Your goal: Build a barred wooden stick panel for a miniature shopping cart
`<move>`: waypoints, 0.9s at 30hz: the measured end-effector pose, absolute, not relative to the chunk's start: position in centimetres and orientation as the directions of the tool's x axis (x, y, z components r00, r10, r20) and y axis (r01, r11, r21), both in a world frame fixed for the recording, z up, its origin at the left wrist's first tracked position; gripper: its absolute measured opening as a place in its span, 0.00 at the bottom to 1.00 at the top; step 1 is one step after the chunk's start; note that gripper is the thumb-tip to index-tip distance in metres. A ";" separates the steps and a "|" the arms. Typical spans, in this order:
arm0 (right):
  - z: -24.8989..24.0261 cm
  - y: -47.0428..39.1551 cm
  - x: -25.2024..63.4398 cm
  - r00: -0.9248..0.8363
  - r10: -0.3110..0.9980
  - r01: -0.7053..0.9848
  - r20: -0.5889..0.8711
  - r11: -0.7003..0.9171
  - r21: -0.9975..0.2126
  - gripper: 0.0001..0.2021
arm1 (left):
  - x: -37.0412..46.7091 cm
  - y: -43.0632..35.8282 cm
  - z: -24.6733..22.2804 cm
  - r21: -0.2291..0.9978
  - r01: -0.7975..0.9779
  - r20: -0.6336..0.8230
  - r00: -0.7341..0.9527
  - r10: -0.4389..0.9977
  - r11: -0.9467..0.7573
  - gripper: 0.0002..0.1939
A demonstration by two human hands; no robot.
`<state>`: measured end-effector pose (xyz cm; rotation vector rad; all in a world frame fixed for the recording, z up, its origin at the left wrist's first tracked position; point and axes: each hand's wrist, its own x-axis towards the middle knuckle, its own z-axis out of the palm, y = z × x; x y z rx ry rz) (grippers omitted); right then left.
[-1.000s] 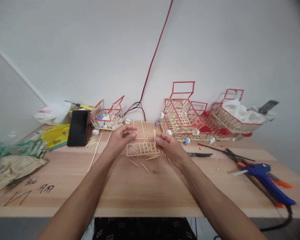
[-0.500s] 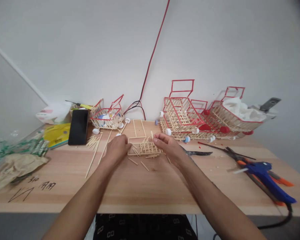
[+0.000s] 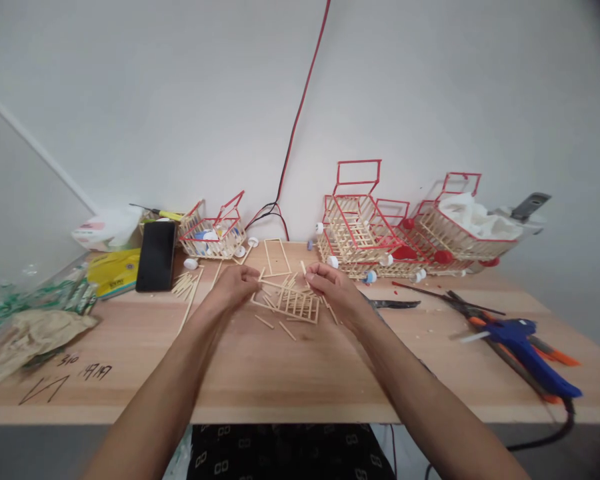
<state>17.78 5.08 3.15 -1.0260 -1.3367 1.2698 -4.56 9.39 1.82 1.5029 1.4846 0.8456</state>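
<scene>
My left hand (image 3: 237, 287) pinches the left end of a small rectangular frame (image 3: 285, 311) of thin wooden sticks. Short crossbars fill the right part of this frame, which is tilted with its right end nearer me. Just right of it, my right hand (image 3: 333, 287) is closed on a short wooden stick (image 3: 303, 268) that points up between thumb and fingers. Loose short sticks (image 3: 287, 331) lie under and in front of the frame. A plain rectangular stick frame (image 3: 267, 257) lies flat behind, against the wall.
Stick-built toy shopping carts (image 3: 360, 223) with red trim stand at the back right; another cart (image 3: 215, 237) is back left. A phone (image 3: 156, 257) leans beside a yellow packet (image 3: 114, 272). A blue glue gun (image 3: 523, 343) lies over pliers at right. A black-bladed tool (image 3: 395, 304) is nearer.
The frame has turned, its right end coming down towards me while my left hand keeps its left end. My right hand still holds the short stick. The view has shifted slightly.
</scene>
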 end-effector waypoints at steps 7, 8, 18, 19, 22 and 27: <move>4.0 4.5 17.5 -0.119 0.985 -0.015 0.124 0.124 -0.992 0.13 | -4.9 9.2 2.5 0.967 0.135 -0.250 0.322 0.913 0.218 0.15; 4.1 4.5 17.4 -0.118 0.985 -0.013 0.128 0.127 -0.992 0.13 | -4.8 9.2 2.5 0.967 0.127 -0.250 0.318 0.914 0.221 0.17; 4.0 4.1 16.7 0.002 0.949 0.142 0.316 0.313 -0.939 0.06 | -4.9 8.8 3.8 0.997 0.004 -0.079 0.154 0.985 0.080 0.19; 4.0 4.0 16.5 0.014 0.941 0.174 0.338 0.330 -0.928 0.05 | -4.9 8.7 4.0 0.997 0.001 -0.077 0.145 0.986 0.078 0.18; 3.8 3.8 16.0 0.012 0.921 0.269 0.389 0.372 -0.889 0.04 | -5.1 8.2 4.8 0.998 -0.002 -0.060 0.104 0.993 0.061 0.18; 4.4 3.7 15.5 0.002 0.903 0.326 0.429 0.405 -0.854 0.03 | -4.9 7.2 6.2 0.996 -0.061 0.061 0.005 0.998 -0.061 0.18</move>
